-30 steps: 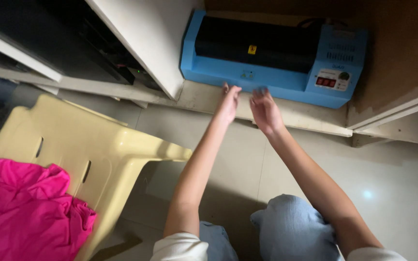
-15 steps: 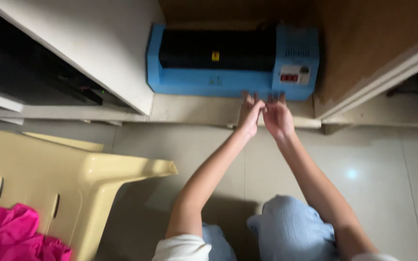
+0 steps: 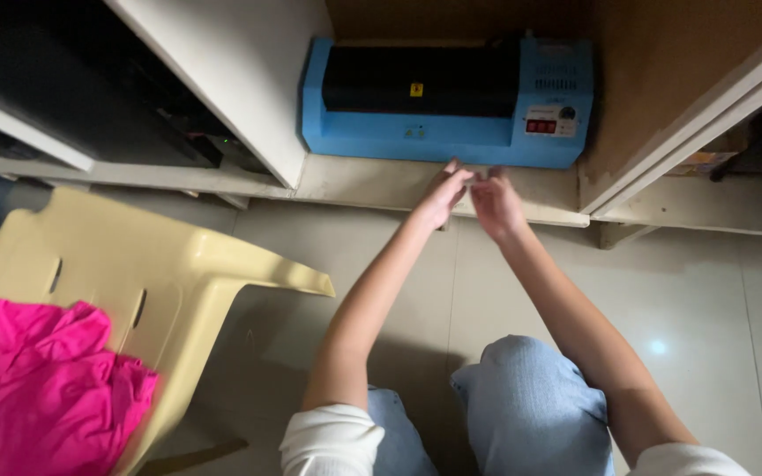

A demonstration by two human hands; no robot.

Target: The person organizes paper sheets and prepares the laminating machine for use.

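Observation:
A blue and black laminating machine (image 3: 448, 99) sits on a low wooden shelf (image 3: 372, 181) inside a cabinet. My left hand (image 3: 441, 196) and my right hand (image 3: 497, 204) hover over the shelf's front edge, just short of the machine's front. Their fingertips meet between them. Whether anything thin is pinched there is too dim to make out. My knees in blue jeans (image 3: 531, 401) are below, over a tiled floor.
A pale yellow plastic chair (image 3: 160, 282) stands at the left with a bright pink cloth (image 3: 41, 388) on its seat. A white cabinet panel (image 3: 222, 79) rises left of the machine. A wooden door edge (image 3: 690, 115) slants at the right.
Both hands have drawn back from the machine's front slot toward the shelf edge and come together at the fingertips. The view has shifted a little.

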